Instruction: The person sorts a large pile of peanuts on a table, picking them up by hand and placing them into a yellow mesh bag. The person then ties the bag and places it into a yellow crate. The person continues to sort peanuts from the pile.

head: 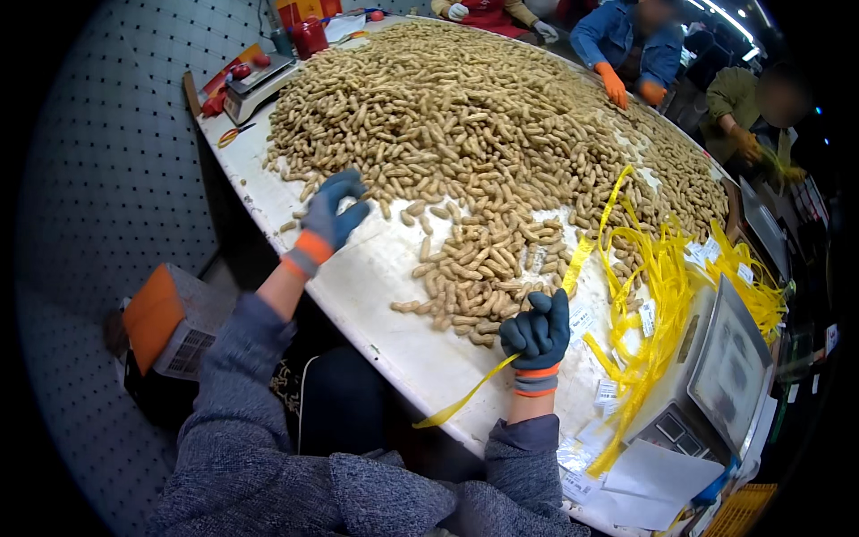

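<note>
Unshelled peanuts [429, 114] are heaped across a white table [362, 295], with a smaller pile [476, 268] nearer me. My left hand [335, 211], in a blue-grey glove with an orange cuff, is over the table at the heap's near left edge, fingers apart and holding nothing. My right hand [539, 329], gloved alike, is closed around a yellow mesh strip [578, 263]; one end rises towards the heap, the other trails over the table's edge. More yellow mesh strips [661, 288] with white printed tags [647, 318] lie just right of that hand.
A digital scale [721, 369] stands at the right, papers [651, 476] beside it. At the far left are another scale [258, 84], scissors [231, 136] and a red jar [309, 37]. Co-workers, one with orange gloves [611, 86], are across the table. A box [178, 322] is at lower left.
</note>
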Demonstrator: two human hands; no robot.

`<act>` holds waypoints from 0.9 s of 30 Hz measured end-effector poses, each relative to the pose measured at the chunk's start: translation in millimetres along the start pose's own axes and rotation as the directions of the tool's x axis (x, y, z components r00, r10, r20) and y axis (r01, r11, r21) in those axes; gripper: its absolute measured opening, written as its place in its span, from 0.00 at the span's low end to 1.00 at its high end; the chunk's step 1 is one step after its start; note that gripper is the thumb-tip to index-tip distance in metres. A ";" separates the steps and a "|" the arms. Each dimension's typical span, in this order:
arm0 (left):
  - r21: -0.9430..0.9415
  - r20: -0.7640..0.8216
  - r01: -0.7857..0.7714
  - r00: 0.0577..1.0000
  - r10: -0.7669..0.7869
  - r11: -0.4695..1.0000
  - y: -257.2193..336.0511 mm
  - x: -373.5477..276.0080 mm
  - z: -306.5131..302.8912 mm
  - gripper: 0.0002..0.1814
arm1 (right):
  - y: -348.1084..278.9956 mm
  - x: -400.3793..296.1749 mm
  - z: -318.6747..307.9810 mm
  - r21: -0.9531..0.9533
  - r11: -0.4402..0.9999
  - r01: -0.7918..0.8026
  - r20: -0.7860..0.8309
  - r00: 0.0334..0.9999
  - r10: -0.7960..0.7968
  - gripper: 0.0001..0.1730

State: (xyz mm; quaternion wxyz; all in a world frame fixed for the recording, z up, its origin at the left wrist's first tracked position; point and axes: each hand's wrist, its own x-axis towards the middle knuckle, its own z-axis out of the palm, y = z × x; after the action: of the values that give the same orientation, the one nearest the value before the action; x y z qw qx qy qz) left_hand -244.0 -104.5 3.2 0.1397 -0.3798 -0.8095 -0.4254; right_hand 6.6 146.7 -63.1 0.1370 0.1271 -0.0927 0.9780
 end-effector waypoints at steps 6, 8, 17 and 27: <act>0.768 0.082 0.432 0.666 -0.741 0.474 -23.2 -129.6 -141.7 0.18 | 0.0 0.1 -0.2 -0.026 0.999 -0.029 -0.015 0.999 0.029 0.32; 0.891 0.088 0.307 0.605 -0.792 0.334 5.8 -126.8 -150.4 0.22 | 1.3 0.5 3.3 -0.032 0.999 -0.025 -0.015 1.000 0.025 0.32; 0.372 0.290 -0.138 0.957 0.027 0.918 -13.3 33.7 8.0 0.30 | 7.7 2.6 4.2 -0.016 0.999 -0.031 0.026 0.999 0.032 0.34; 0.467 0.507 0.047 0.804 -0.311 0.883 31.0 84.0 164.3 0.53 | 8.4 1.6 6.4 0.032 0.999 -0.023 -0.068 0.997 0.025 0.34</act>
State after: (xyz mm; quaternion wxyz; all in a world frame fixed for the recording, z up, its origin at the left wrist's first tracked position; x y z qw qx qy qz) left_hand -261.8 78.6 -31.0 -0.0693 -0.3682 -0.9201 -0.1139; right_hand 4.1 137.8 -57.8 0.1263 0.0947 -0.0745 0.9847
